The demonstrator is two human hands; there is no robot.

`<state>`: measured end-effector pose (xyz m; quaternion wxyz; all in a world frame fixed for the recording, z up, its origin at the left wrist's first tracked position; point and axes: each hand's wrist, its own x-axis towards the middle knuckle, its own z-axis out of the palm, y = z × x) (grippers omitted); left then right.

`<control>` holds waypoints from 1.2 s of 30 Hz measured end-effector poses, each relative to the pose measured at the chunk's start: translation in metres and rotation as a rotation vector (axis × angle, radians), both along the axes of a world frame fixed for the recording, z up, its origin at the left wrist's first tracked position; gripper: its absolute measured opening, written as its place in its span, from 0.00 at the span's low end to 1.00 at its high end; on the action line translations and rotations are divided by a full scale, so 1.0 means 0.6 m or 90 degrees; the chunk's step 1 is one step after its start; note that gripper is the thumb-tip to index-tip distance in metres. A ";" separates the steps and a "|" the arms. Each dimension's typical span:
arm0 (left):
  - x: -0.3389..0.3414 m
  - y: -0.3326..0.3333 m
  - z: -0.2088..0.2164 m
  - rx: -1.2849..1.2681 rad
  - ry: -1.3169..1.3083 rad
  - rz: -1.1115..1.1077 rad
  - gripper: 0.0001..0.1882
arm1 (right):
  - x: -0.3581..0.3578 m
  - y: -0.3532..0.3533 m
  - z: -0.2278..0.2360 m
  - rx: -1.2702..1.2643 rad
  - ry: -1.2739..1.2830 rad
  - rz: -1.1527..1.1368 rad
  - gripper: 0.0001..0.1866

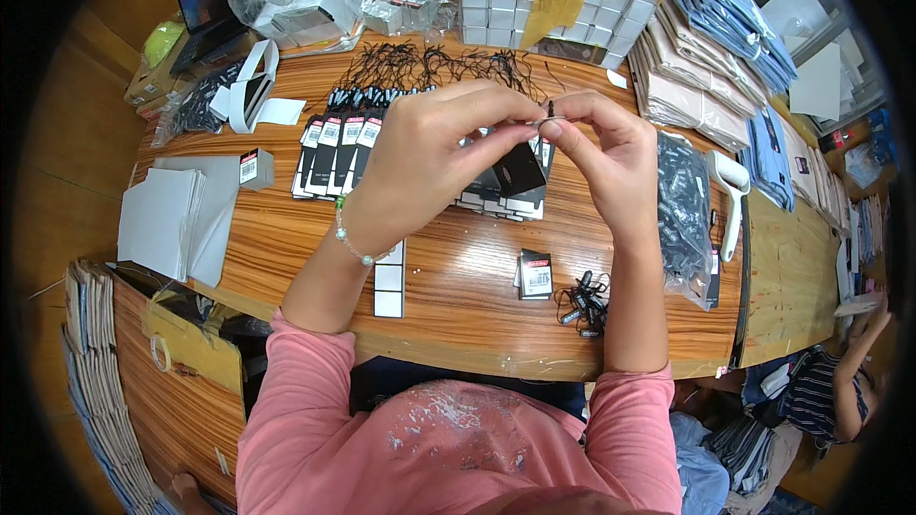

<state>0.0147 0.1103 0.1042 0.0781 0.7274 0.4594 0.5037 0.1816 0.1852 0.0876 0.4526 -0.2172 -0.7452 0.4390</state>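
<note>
Above the wooden table, my left hand (434, 148) and my right hand (611, 153) meet fingertip to fingertip. Both pinch a thin dark tag string (551, 114). A black hang tag (520, 170) hangs just under the left fingers, tilted. Behind and below the hands lie rows of black hang tags (329, 148) with white labels, their black strings (458, 65) fanned out toward the back. Closer to me are a small stack of labelled tags (535, 277) and a tangle of black tag strings (584, 305) beside my right forearm.
A clear bag of black strings (682, 210) and a white lint roller (731, 200) lie at the right. White boxes (549, 0) and folded garments (701, 76) are stacked behind. Paper sheets (157, 219) lie left; a label strip (388, 291) is near my left forearm. Another person (830, 391) is at far right.
</note>
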 end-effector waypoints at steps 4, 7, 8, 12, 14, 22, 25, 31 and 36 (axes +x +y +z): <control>-0.001 0.008 -0.005 0.147 0.130 0.078 0.07 | -0.006 -0.011 0.005 -0.197 0.084 0.073 0.08; -0.001 0.003 0.002 0.122 0.200 0.072 0.09 | -0.005 -0.001 0.000 -0.287 0.112 0.112 0.07; 0.000 0.003 0.001 0.140 0.216 0.064 0.09 | -0.002 0.003 -0.003 -0.304 0.116 0.125 0.07; -0.001 0.016 -0.010 0.177 0.247 0.046 0.09 | -0.003 0.006 -0.013 -0.321 0.180 0.079 0.07; -0.005 0.024 -0.018 0.156 0.259 0.044 0.09 | -0.001 0.007 -0.009 -0.350 0.234 0.040 0.06; -0.010 0.062 -0.043 -0.012 0.107 -0.076 0.09 | 0.026 0.012 0.014 -0.261 0.392 0.140 0.08; -0.004 0.069 -0.067 -0.144 -0.154 -0.189 0.04 | 0.026 0.006 0.021 -0.241 0.395 0.198 0.09; 0.000 0.065 -0.069 -0.232 -0.274 -0.344 0.06 | 0.032 0.006 0.024 -0.236 0.450 0.252 0.09; 0.003 0.060 -0.063 -0.292 -0.275 -0.364 0.04 | 0.034 0.003 0.027 -0.249 0.461 0.286 0.09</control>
